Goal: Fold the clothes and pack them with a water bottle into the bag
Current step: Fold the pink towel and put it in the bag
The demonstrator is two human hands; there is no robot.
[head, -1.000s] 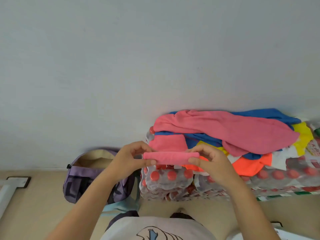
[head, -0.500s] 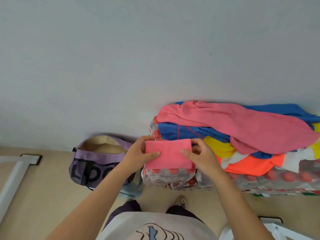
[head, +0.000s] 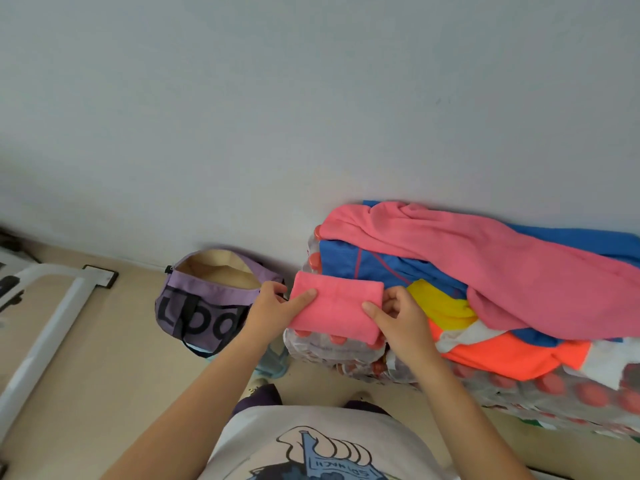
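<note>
Head view: folded pink cloth (head: 335,308), pinched at its ends by left hand (head: 273,311) and right hand (head: 398,317), thumbs on top, held over the edge of shrink-wrapped bottle packs (head: 540,393) bearing loose clothes (head: 485,271); open purple bag (head: 204,299) on floor, left of packs.

Folded cloth: a small pink rectangle (head: 337,310) at centre frame, held flat over the near-left corner of the bottle packs.
Left hand: (head: 273,308) grips the cloth's left edge, thumb on top.
Right hand: (head: 398,317) pinches its right edge.
Bag: purple (head: 204,304), mouth unzipped, on the floor left of centre against the wall.
Clothes pile: pink, blue, yellow and orange garments (head: 485,271) heaped at right on shrink-wrapped bottle packs (head: 554,389).
</note>
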